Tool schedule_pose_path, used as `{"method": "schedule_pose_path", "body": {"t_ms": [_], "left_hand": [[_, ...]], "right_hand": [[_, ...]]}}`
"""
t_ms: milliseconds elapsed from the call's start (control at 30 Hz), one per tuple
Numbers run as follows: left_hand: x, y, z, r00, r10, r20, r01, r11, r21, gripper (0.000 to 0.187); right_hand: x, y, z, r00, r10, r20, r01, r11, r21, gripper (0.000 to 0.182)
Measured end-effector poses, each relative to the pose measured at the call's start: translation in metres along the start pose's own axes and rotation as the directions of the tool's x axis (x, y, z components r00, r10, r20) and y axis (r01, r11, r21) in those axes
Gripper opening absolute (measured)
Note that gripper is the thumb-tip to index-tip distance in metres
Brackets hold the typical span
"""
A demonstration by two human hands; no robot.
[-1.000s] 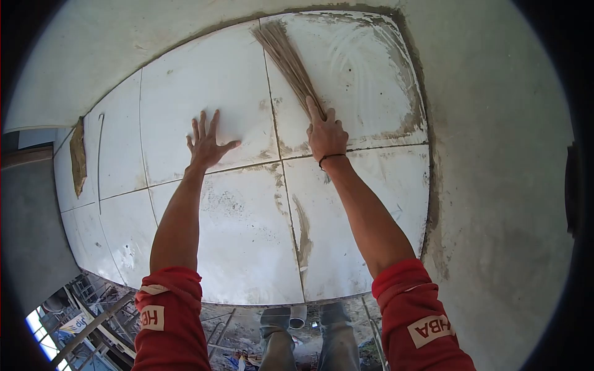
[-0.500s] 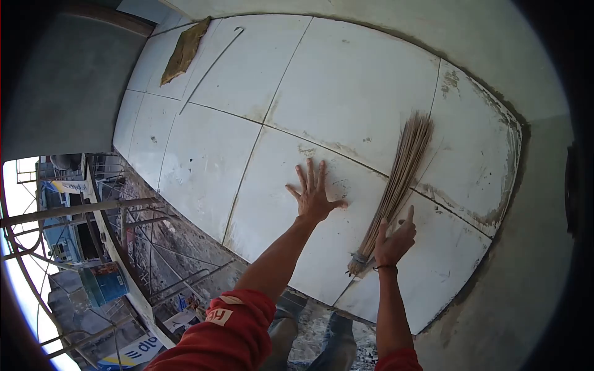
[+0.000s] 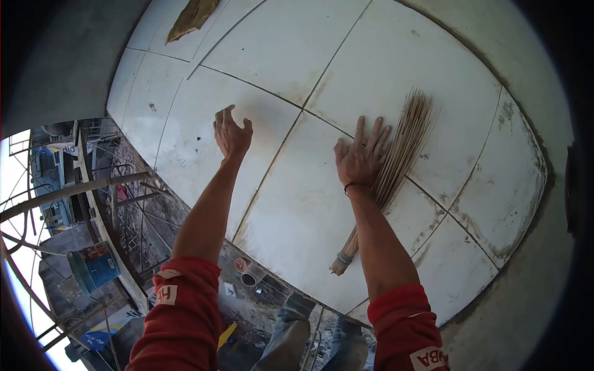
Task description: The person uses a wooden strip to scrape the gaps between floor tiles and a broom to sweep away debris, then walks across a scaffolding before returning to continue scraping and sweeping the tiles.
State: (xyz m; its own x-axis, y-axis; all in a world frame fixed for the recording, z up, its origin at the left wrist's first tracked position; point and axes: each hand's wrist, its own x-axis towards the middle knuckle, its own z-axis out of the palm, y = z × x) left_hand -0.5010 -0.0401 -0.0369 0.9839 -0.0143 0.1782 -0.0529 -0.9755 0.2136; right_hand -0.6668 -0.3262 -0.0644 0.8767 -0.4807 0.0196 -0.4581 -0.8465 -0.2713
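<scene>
A stick broom (image 3: 405,145), a bundle of thin brown sticks bound at its lower end, lies slantwise on the white tiled surface (image 3: 278,204). My right hand (image 3: 362,161) rests with spread fingers on the tiles, just left of the broom and close against its sticks. The right wrist and forearm cover part of the bundle. Farther left, my left hand (image 3: 232,133) hovers over the tiles, its fingers loosely bent and apart, with nothing in it. Dark joints and dirt smudges mark the tiles.
A brown ragged piece (image 3: 190,18) and a thin pale strip (image 3: 226,38) lie at the far left of the tiles. Below left stand scaffolding poles (image 3: 80,193) and a blue container (image 3: 93,269). A plastered wall (image 3: 526,68) borders the right side.
My left hand has lifted off the tiles and moved left. My right hand has gone up across the broom to its left side and now lies flat. The camera view has shifted.
</scene>
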Motion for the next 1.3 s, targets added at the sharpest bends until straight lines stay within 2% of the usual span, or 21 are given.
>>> {"method": "schedule_pose_path", "body": {"t_ms": [100, 233, 300, 400, 500, 600, 667, 767, 833, 867, 900, 933, 1000, 1067, 1167, 1200, 1233, 1300], "left_hand": [[0.096, -0.032, 0.005, 0.996, -0.034, 0.079, 0.021, 0.987, 0.158, 0.08], [0.193, -0.048, 0.016, 0.996, -0.045, 0.078, 0.033, 0.987, 0.154, 0.091], [0.224, -0.044, 0.022, 0.992, -0.015, 0.124, -0.012, 0.976, 0.216, 0.096], [0.266, -0.045, 0.033, 0.97, -0.061, 0.234, 0.007, 0.975, 0.222, 0.106], [0.294, -0.053, 0.044, 0.942, -0.129, 0.309, 0.053, 0.969, 0.243, 0.112], [0.307, -0.071, 0.062, 0.914, -0.19, 0.359, 0.108, 0.966, 0.236, 0.111], [0.311, -0.086, 0.072, 0.94, -0.181, 0.288, 0.149, 0.98, 0.13, 0.11], [0.313, -0.078, 0.05, 0.896, -0.328, 0.299, 0.255, 0.932, 0.258, 0.11], [0.31, -0.074, 0.042, 0.862, -0.376, 0.341, 0.243, 0.896, 0.372, 0.11], [0.307, -0.071, 0.038, 0.892, -0.328, 0.311, 0.215, 0.913, 0.346, 0.111], [0.305, -0.076, 0.04, 0.949, -0.213, 0.232, 0.128, 0.934, 0.333, 0.109], [0.311, -0.078, 0.042, 0.958, -0.19, 0.213, 0.112, 0.937, 0.33, 0.109], [0.313, -0.084, 0.049, 0.963, -0.172, 0.209, 0.096, 0.939, 0.33, 0.109], [0.313, -0.085, 0.055, 0.949, -0.153, 0.275, 0.102, 0.977, 0.189, 0.101], [0.304, -0.079, 0.055, 0.955, -0.097, 0.28, 0.034, 0.975, 0.221, 0.089], [0.292, -0.07, 0.054, 0.962, -0.023, 0.273, -0.031, 0.981, 0.193, 0.078], [0.277, -0.058, 0.056, 0.97, -0.033, 0.24, -0.009, 0.985, 0.174, 0.076], [0.252, -0.031, 0.052, 0.957, -0.034, 0.288, -0.037, 0.971, 0.237, 0.075]], "right_hand": [[0.004, -0.003, -0.008, 0.998, 0.005, 0.057, 0.001, 0.995, -0.095, 0.084], [0.007, -0.006, -0.005, 0.999, 0.0, 0.049, 0.005, 0.994, -0.109, 0.088], [0.011, -0.007, -0.006, 0.999, 0.005, 0.053, 0.001, 0.994, -0.111, 0.089], [0.011, -0.006, -0.007, 0.988, 0.039, 0.151, -0.025, 0.995, -0.096, 0.09], [0.013, -0.006, -0.007, 0.985, 0.044, 0.167, -0.023, 0.991, -0.129, 0.091], [0.015, -0.005, -0.003, 0.985, 0.042, 0.167, -0.022, 0.992, -0.12, 0.091], [0.01, -0.003, -0.003, 0.984, 0.042, 0.171, -0.021, 0.992, -0.121, 0.091], [0.01, -0.004, -0.005, 0.983, 0.05, 0.174, -0.03, 0.993, -0.115, 0.091], [0.011, -0.004, -0.004, 0.99, 0.023, 0.139, -0.006, 0.993, -0.119, 0.091], [0.012, -0.005, -0.003, 0.994, 0.012, 0.111, 0.002, 0.992, -0.123, 0.091], [0.014, -0.007, -0.003, 0.995, -0.001, 0.102, 0.012, 0.994, -0.106, 0.091], [0.014, -0.007, -0.004, 0.994, 0.007, 0.111, 0.007, 0.993, -0.122, 0.091], [0.012, -0.007, -0.006, 0.992, 0.017, 0.126, -0.001, 0.993, -0.122, 0.091], [0.014, -0.008, -0.005, 0.992, 0.015, 0.126, 0.003, 0.991, -0.136, 0.091], [0.014, -0.008, -0.007, 0.99, 0.023, 0.138, -0.004, 0.99, -0.138, 0.09], [0.014, -0.009, -0.007, 0.988, 0.032, 0.15, -0.013, 0.992, -0.125, 0.089], [0.013, -0.008, -0.006, 0.988, 0.036, 0.148, -0.017, 0.992, -0.128, 0.089], [0.013, -0.007, -0.004, 0.993, 0.022, 0.116, -0.008, 0.993, -0.114, 0.09]]}}
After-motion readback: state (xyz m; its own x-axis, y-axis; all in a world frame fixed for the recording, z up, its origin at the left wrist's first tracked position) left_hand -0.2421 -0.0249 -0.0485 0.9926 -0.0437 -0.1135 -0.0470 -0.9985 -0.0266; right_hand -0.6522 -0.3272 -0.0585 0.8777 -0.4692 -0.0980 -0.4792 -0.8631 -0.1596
